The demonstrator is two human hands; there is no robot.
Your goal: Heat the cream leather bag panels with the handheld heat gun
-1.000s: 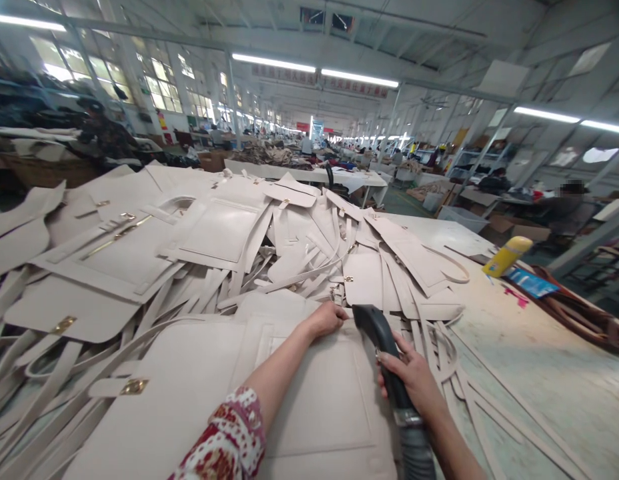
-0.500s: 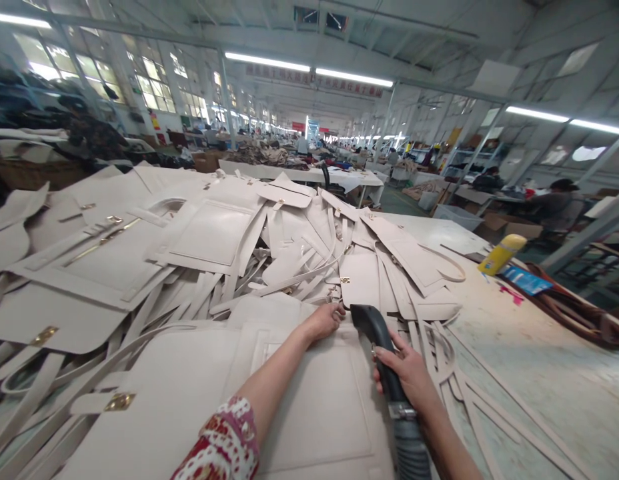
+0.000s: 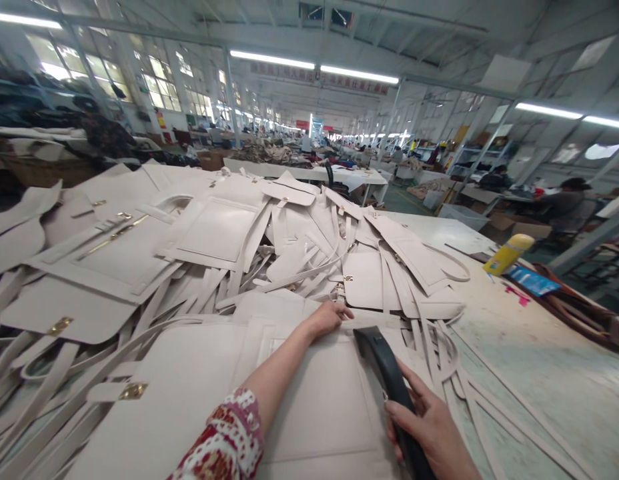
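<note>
Our right hand, gripping the black nozzle, draws it back from the twelve-o'clock edge of the beige handbag at six o'clock, leaving our half-curled left hand there, its grip unclear.

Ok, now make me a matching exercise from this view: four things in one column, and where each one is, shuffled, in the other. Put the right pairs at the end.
Things
1. yellow canister
2. left hand
3. black tool
4. patterned sleeve

Places
A. in the grasp of the right hand
B. around the left arm
C. on the table, beside the blue packet
D. at the far edge of the nearest pale bag

Right pairs: 1-C, 2-D, 3-A, 4-B.
</note>
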